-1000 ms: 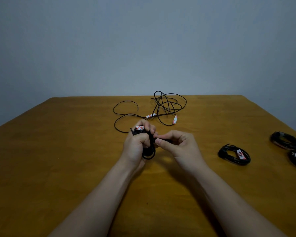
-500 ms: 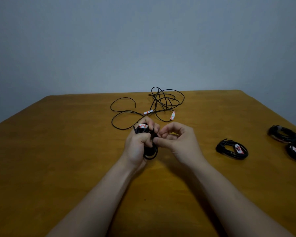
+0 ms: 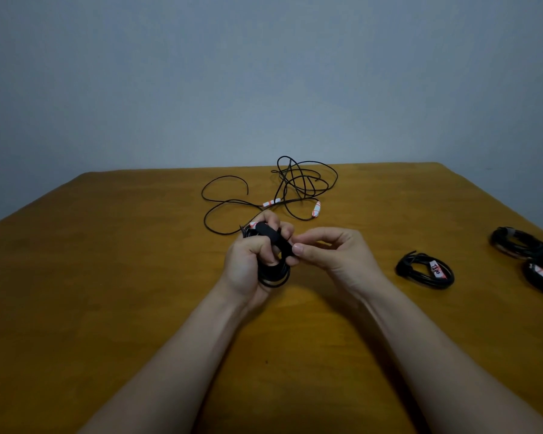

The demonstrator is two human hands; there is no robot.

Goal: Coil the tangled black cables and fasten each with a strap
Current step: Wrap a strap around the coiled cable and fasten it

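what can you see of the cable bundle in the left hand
The coiled cable is thin, black and looks rubbery, wound into several tight loops. The left hand grips it, hiding its upper part; a white and red tag shows at the top. A black strap lies across it, its end pinched by the right hand.

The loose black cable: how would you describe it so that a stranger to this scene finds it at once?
Start at the brown wooden table and look toward the middle of its far edge. There the loose black cable lies spread in open loops, carrying two white-and-red tags. Unlike the three tidy black coils at the right, it is not wound up.
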